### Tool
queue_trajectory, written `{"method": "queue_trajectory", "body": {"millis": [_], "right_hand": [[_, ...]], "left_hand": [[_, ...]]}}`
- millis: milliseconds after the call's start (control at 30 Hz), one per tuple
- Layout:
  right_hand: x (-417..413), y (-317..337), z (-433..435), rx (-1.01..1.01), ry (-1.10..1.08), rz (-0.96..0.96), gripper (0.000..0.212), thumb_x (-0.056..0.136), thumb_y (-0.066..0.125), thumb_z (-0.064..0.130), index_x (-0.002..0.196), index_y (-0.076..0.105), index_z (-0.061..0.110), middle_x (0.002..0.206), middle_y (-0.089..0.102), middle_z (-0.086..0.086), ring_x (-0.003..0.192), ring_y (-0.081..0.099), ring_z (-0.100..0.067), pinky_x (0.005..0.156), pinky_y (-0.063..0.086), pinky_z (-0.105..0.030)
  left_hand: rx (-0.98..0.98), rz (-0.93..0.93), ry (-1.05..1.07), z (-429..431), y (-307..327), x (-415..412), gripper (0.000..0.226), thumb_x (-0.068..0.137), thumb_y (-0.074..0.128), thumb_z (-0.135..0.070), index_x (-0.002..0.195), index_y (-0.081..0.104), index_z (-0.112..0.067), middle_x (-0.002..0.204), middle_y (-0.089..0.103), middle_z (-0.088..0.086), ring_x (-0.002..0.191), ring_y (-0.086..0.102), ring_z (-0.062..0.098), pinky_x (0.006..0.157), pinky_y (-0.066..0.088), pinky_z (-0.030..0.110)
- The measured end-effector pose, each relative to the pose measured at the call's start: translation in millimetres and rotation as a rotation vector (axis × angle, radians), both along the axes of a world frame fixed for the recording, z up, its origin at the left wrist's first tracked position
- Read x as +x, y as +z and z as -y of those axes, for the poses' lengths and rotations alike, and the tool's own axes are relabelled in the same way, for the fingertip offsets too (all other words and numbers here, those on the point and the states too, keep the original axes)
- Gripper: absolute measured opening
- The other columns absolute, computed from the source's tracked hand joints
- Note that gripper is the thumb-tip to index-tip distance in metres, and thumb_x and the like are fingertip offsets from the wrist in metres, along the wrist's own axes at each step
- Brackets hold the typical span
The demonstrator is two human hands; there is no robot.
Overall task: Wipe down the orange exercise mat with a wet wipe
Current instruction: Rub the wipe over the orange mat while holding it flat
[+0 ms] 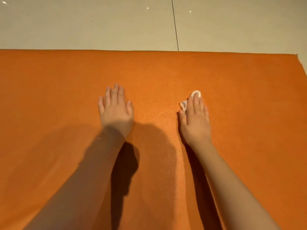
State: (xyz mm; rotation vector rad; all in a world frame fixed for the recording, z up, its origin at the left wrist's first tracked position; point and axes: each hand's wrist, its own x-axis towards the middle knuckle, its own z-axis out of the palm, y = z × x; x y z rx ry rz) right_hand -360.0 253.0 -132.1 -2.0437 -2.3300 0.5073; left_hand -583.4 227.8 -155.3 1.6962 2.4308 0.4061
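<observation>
Pressing a crumpled white wet wipe (183, 104) onto the orange exercise mat (166, 68), the right hand (195, 117) is lying palm down with its fingers straight and together, not curled round the cloth. The wipe is sitting under the fingers, showing only as a small lobe past the fingertips and a fold beside the index finger. The left hand (115, 110) is resting flat and open on the mat well to the left, holding nothing and seemingly bracing the person's weight. The mat is lying flat on the pale tiled floor (99, 27), its far edge running left to right across the view. Its right end is showing at a corner (297, 54), while its left side is running out of frame, so its long axis is probably lying crosswise to the arms. Both forearms are pointing away from the person toward that far edge. Bare mat is lying in front of and to the right of the wipe, so the right hand is the one placed to sweep either way. A faint sheen between the arms is suggesting that strip is already damp, though that is only a guess.
</observation>
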Motion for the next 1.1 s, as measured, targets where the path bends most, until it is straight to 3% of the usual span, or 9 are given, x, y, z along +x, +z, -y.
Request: {"method": "queue_trajectory", "body": {"millis": [67,267,367,467,567,667,867,1033,1100], "right_hand": [[-18.5,-2.7,-1.9,-0.012,-0.109,-0.029,0.065,0.102,0.018,0.044,0.151,-0.008,0.011,0.158,-0.018,-0.006,0.145,-0.018,-0.018,0.117,-0.013,-0.032],[-18.6,-3.4,-1.2,-0.005,0.533,-0.075,0.067,0.098,0.022,0.051,0.153,0.007,0.015,0.156,-0.01,0.003,0.145,-0.012,-0.013,0.119,-0.008,-0.031],[-0.3,-3.9,-32.2,0.038,0.229,0.028,0.069,0.095,0.005,0.052,0.152,-0.003,0.014,0.156,-0.015,-0.001,0.145,-0.015,-0.015,0.117,-0.011,-0.031],[-20.8,-4.5,-40.7,-0.015,-0.085,0.019,0.066,0.101,0.015,0.047,0.151,-0.009,0.011,0.158,-0.017,-0.008,0.145,-0.017,-0.02,0.118,-0.011,-0.034],[-45.9,-2.8,-25.3,-0.02,0.211,-0.092,0.07,0.1,0.023,0.049,0.152,-0.006,0.012,0.155,-0.02,-0.004,0.144,-0.019,-0.018,0.115,-0.017,-0.029],[-32.0,-2.5,-30.9,0.012,0.515,-0.088,0.067,0.097,0.017,0.053,0.153,0.006,0.016,0.157,-0.009,0.002,0.145,-0.012,-0.013,0.119,-0.008,-0.032],[-42.1,-3.8,-58.0,0.017,-0.028,-0.038,0.063,0.102,0.019,0.043,0.152,-0.003,0.012,0.16,-0.012,-0.006,0.146,-0.014,-0.018,0.116,-0.012,-0.031],[-53.5,4.0,-54.7,0.008,0.442,-0.09,0.065,0.101,0.021,0.049,0.152,0.0,0.016,0.158,-0.011,-0.001,0.144,-0.016,-0.013,0.114,-0.015,-0.027],[-40.1,0.7,-73.2,0.027,0.37,-0.016,0.063,0.101,0.017,0.047,0.152,-0.005,0.016,0.158,-0.014,-0.003,0.144,-0.018,-0.014,0.115,-0.014,-0.029]], "left_hand": [[-0.008,-0.012,0.017,-0.9,-3.0,2.5,0.061,0.097,0.023,-0.037,0.153,0.028,-0.012,0.161,0.022,0.002,0.15,0.011,0.022,0.12,0.0,0.041],[0.092,-0.055,0.021,0.0,-6.4,4.5,0.057,0.097,0.028,-0.033,0.146,0.043,-0.007,0.154,0.039,0.008,0.145,0.027,0.027,0.118,0.014,0.046],[0.106,-0.062,0.019,0.3,-6.1,4.5,0.056,0.097,0.03,-0.031,0.144,0.045,-0.005,0.152,0.042,0.01,0.144,0.031,0.029,0.116,0.016,0.047],[0.091,-0.059,0.033,-1.6,-5.2,4.4,0.056,0.097,0.029,-0.032,0.145,0.043,-0.007,0.153,0.04,0.008,0.145,0.028,0.027,0.117,0.015,0.047],[0.079,-0.052,0.041,-0.9,-4.2,3.7,0.057,0.097,0.027,-0.033,0.146,0.042,-0.008,0.154,0.038,0.007,0.146,0.025,0.025,0.119,0.012,0.045],[0.058,-0.041,0.038,-0.6,-2.0,4.0,0.058,0.097,0.024,-0.034,0.148,0.039,-0.009,0.156,0.034,0.006,0.148,0.02,0.024,0.12,0.008,0.043],[0.027,-0.008,0.044,-0.1,3.1,4.6,0.055,0.097,0.029,-0.029,0.148,0.037,-0.009,0.158,0.031,0.004,0.149,0.016,0.023,0.121,0.003,0.04],[0.039,-0.003,0.035,-0.8,3.1,4.7,0.056,0.097,0.025,-0.032,0.146,0.04,-0.01,0.156,0.034,0.005,0.149,0.019,0.024,0.12,0.008,0.044],[0.034,-0.004,0.033,-1.0,2.9,3.8,0.056,0.097,0.024,-0.032,0.146,0.039,-0.01,0.156,0.034,0.005,0.149,0.019,0.024,0.12,0.008,0.044]]}}
